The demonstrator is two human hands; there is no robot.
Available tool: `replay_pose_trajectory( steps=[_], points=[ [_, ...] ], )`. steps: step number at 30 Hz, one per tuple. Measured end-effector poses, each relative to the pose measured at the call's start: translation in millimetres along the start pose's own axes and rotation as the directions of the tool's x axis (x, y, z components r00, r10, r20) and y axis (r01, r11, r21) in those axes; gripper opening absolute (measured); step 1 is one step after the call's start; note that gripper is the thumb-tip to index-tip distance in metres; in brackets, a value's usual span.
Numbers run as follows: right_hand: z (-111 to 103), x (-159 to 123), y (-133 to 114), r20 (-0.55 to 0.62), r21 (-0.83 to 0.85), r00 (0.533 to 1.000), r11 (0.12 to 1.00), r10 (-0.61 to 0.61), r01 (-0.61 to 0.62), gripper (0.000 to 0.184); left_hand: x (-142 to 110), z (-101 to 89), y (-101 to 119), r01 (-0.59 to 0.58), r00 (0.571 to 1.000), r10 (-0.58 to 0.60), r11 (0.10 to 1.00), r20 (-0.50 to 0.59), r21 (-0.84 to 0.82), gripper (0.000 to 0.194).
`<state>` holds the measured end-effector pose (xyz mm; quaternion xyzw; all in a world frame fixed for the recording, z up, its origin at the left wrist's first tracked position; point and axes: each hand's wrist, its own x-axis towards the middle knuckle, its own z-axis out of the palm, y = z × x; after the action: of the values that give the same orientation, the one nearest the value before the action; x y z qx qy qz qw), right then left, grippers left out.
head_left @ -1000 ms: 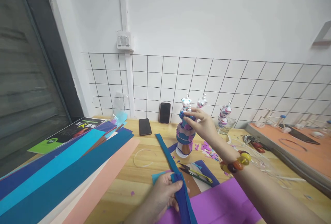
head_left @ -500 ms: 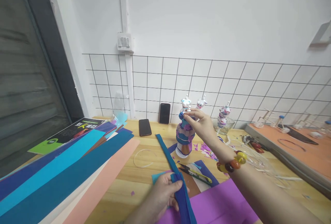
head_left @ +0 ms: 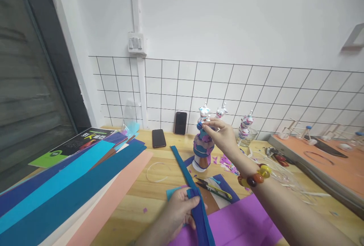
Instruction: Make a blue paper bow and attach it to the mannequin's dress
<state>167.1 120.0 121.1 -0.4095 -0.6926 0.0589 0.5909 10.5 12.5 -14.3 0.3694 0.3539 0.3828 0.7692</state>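
Note:
My left hand (head_left: 183, 210) is closed round folded strips of dark blue and teal paper (head_left: 200, 215), low over the table. One long teal strip (head_left: 180, 162) runs away from it across the wood. My right hand (head_left: 223, 134), wearing a bead bracelet (head_left: 257, 178), reaches out to a doll-like figure (head_left: 203, 148) covered in purple, blue and teal paper. Its thumb and fingers pinch a small blue piece of paper (head_left: 199, 125) against the figure's upper part. My fingers partly hide that spot. Thread snips (head_left: 216, 189) with yellow on the handle lie on paper pieces between my hands.
Long coloured sheets (head_left: 85, 185) cover the left side. Two phones (head_left: 158, 138) are at the back, one leaning on the wall. More paper-covered figures (head_left: 246, 124) stand behind, near a glass (head_left: 250, 137). Purple sheets (head_left: 241, 223), scraps (head_left: 227, 164) and an orange board (head_left: 321, 155) lie right.
The camera view has shifted very slightly. Both hands keep nearly the same places and grips, with my right fingers still at the figure's upper part.

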Motion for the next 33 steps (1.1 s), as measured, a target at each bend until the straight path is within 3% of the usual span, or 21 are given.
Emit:
replay_pose_trajectory(
  steps=[9, 22, 33],
  points=[
    [-0.4, -3.9, 8.4, 0.002, 0.016, 1.000, 1.000, 0.004, -0.004, 0.017, -1.2, 1.1, 0.6, -0.013, 1.000, 0.013, 1.000, -0.005, -0.003, 0.027],
    [-1.5, -5.6, 3.7, 0.030, 0.098, 1.000, 0.995, 0.000, -0.003, 0.023, -1.6, -0.4, 0.6, -0.011, 1.000, 0.011, 1.000, 0.002, -0.005, 0.024],
    [-9.8, -7.7, -1.3, -0.014, 0.147, 0.999, 0.988, 0.052, -0.049, 0.023, -3.0, 1.6, 2.0, -0.004, 1.000, 0.003, 1.000, -0.019, -0.005, 0.025]
  ],
)
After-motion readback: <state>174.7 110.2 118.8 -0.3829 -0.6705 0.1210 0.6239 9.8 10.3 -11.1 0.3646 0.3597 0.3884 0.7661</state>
